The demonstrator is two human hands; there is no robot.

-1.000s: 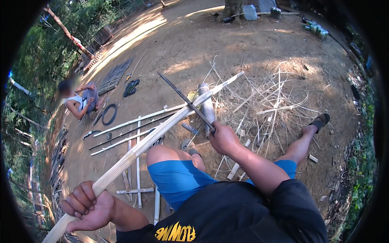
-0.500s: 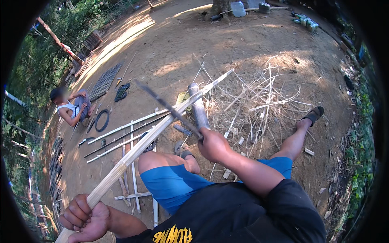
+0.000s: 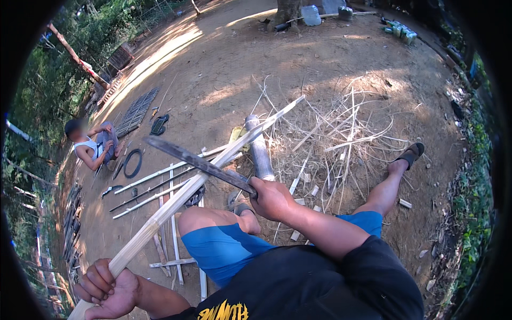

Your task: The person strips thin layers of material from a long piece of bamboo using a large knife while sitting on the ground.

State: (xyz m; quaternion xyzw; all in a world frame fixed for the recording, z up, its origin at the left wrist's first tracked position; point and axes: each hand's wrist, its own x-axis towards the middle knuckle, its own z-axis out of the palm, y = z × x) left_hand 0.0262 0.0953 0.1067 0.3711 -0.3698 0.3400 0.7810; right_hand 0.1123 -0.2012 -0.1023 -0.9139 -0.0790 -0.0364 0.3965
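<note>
My left hand [image 3: 109,288] is wrapped round the near end of a long, pale split-bamboo strip [image 3: 165,213]. The strip slants up and away to the right, and its tapered far end passes over a thick bamboo section [image 3: 260,154] lying on the ground. In my right hand [image 3: 272,198] is a machete [image 3: 184,156], its handle mostly hidden by my fingers. The dark blade points left and crosses over the strip near its middle. Whether the edge touches the wood I cannot tell.
Thin bamboo shavings [image 3: 341,128] lie heaped beyond my right hand. Several cut strips [image 3: 154,197] and a black ring [image 3: 133,163] lie to the left. Another person [image 3: 93,146] sits at the far left near a slatted panel [image 3: 137,112]. Plants [image 3: 474,213] edge the right side.
My right hand has moved slightly left and down. The machete blade has swung lower toward the left, now lying flatter across the strip. My left hand keeps its grip.
</note>
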